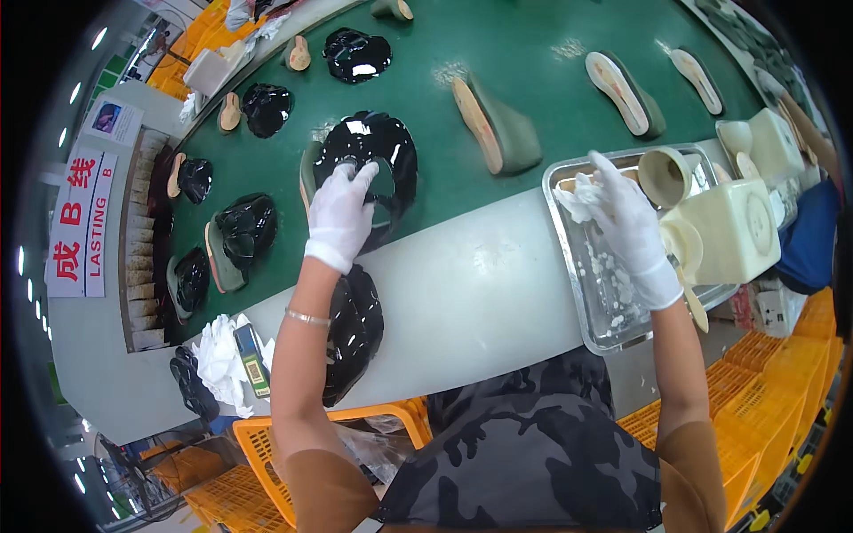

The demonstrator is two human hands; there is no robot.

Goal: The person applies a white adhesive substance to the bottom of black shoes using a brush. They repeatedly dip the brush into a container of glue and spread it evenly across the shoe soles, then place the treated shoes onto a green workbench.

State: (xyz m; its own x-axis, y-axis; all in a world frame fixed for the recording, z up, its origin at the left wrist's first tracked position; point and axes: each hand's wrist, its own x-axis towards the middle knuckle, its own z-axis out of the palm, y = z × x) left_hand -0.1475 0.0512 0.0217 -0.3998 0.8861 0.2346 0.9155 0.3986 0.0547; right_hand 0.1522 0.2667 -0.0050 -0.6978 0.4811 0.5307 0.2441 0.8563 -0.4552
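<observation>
My left hand point(341, 218), in a white glove, closes on the edge of a glossy black shoe upper point(402, 147) on the green belt. Part of that upper lies under the fingers, and a green shoe last point(308, 178) shows just left of it. Over a shallow metal tray point(573, 293) is my right hand point(633, 233), also gloved. Its fingers hold a crumpled white cloth point(577, 199), partly hidden, while one finger points up. White flecks point(609, 280) are scattered in the tray. A second black upper point(355, 333) rests on the white ledge beside my left forearm.
Green lasts with pale insoles point(498, 133) and several black uppers point(247, 229) sit on the green belt point(400, 53). Cream containers point(724, 231) and a brush point(693, 302) crowd the tray's right side. Orange crates point(755, 382) stand below. Another person's arm point(804, 124) is at far right.
</observation>
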